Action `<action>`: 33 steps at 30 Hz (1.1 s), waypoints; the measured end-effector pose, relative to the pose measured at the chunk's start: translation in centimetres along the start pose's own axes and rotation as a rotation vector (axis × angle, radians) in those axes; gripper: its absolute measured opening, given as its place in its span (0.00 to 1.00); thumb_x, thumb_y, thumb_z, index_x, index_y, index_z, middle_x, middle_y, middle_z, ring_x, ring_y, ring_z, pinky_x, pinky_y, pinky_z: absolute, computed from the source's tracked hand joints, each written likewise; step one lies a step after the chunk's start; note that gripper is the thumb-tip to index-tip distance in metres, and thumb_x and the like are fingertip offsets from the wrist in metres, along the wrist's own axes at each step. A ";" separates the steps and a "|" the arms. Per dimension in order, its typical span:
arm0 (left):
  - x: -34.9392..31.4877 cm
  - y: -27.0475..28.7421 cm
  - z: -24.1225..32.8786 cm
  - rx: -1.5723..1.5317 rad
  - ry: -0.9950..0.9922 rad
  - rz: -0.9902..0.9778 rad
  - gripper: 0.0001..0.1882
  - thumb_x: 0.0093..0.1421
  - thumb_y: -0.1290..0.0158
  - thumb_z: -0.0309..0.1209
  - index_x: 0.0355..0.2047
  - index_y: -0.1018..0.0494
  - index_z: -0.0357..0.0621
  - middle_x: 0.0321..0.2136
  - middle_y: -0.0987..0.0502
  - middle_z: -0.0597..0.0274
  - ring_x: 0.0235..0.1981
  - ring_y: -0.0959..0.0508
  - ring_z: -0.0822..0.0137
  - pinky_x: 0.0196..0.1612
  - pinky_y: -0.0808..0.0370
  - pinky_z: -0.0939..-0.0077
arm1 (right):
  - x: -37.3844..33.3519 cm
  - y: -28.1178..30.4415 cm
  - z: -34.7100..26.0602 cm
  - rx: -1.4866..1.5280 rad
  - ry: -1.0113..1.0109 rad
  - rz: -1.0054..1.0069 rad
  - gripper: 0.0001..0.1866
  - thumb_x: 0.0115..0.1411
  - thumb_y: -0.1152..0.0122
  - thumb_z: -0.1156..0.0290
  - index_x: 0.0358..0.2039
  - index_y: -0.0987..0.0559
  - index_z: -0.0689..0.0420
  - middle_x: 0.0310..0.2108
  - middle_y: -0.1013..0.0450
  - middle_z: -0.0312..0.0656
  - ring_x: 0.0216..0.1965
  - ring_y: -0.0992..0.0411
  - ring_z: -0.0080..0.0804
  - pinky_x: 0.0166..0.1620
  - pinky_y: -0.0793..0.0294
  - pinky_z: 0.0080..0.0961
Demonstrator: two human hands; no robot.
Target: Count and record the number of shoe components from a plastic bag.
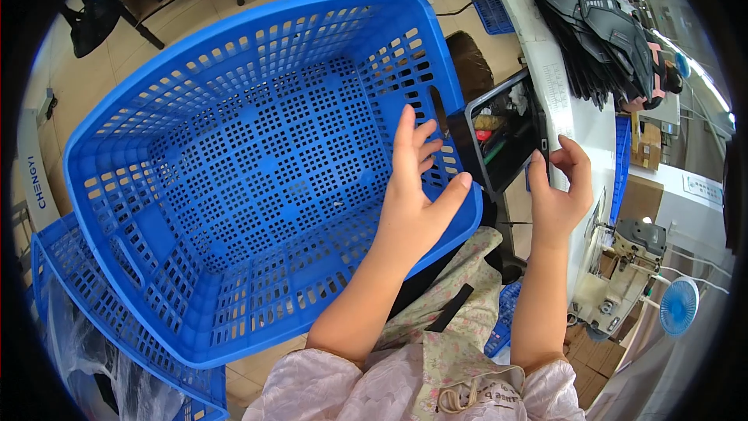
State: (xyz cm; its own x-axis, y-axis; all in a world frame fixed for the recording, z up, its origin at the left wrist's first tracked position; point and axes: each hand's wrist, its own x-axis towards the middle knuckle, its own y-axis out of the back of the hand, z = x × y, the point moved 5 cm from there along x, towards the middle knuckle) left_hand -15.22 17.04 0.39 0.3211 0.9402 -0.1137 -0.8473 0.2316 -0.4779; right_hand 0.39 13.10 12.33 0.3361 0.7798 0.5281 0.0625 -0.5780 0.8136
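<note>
From where I stand, a blue crate (117,288) is at the far left, partly hidden behind the near left corner of the big basket (265,164), with clear plastic (70,343) bunched in it; the basket itself, blue, with latticed walls and floor, takes up most of the space before the person; the left hand (411,187) is over the basket's right wall, open, its thumb spread away from the fingers, though I cannot tell whether it touches the wall; a floral apron (471,288) shows between the forearms; a black drawer (469,152) juts from the left edge of the desk (584,129), just beside the basket's right wall, with small red, yellow and green items inside; the right hand (565,195) is at the drawer's right side, thumb and fingers bent about a slim dark edge, and I cannot tell whether they grip it; the desk, white, carries a pile of black pieces (592,31) near its far end; a sewing machine (623,281) stands near the desk's near right corner; a blue fan (679,306) is just right of the machine.
</note>
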 end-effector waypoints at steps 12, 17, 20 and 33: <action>0.3 0.8 0.3 -0.071 0.033 0.069 0.46 0.53 0.43 0.23 0.65 0.59 0.40 0.55 0.38 0.42 0.53 0.31 0.53 0.54 0.34 0.59 | 0.0 0.2 0.3 0.032 0.012 0.002 0.18 0.42 0.32 0.80 0.37 0.23 0.63 0.25 0.27 0.38 0.27 0.29 0.24 0.36 0.28 0.20; 0.4 1.0 0.2 -0.060 0.040 0.078 0.44 0.53 0.43 0.24 0.64 0.57 0.40 0.55 0.37 0.43 0.53 0.31 0.53 0.54 0.34 0.59 | 0.1 0.2 0.4 0.024 0.022 -0.005 0.18 0.42 0.32 0.79 0.37 0.23 0.63 0.25 0.27 0.38 0.27 0.28 0.23 0.36 0.27 0.19; 0.4 1.1 0.1 -0.043 0.036 0.082 0.42 0.53 0.43 0.25 0.64 0.55 0.40 0.55 0.36 0.44 0.53 0.31 0.54 0.54 0.33 0.60 | 0.1 0.2 0.3 0.029 0.029 -0.007 0.18 0.42 0.32 0.79 0.37 0.23 0.63 0.25 0.27 0.38 0.27 0.28 0.23 0.36 0.27 0.19; 0.5 0.4 3.1 0.551 -0.536 0.158 0.27 0.48 0.41 0.29 0.50 0.32 0.38 0.51 0.32 0.50 0.54 0.33 0.49 0.55 0.36 0.57 | 0.7 0.5 0.7 0.093 0.126 -0.050 0.17 0.41 0.30 0.78 0.34 0.22 0.63 0.24 0.27 0.38 0.25 0.28 0.24 0.33 0.27 0.19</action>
State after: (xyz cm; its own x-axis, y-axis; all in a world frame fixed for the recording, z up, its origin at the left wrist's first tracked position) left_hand -16.74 18.37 2.86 0.0501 0.9322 0.3585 -0.9987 0.0435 0.0263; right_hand 1.34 13.22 12.90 0.2100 0.8286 0.5189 0.1652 -0.5532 0.8165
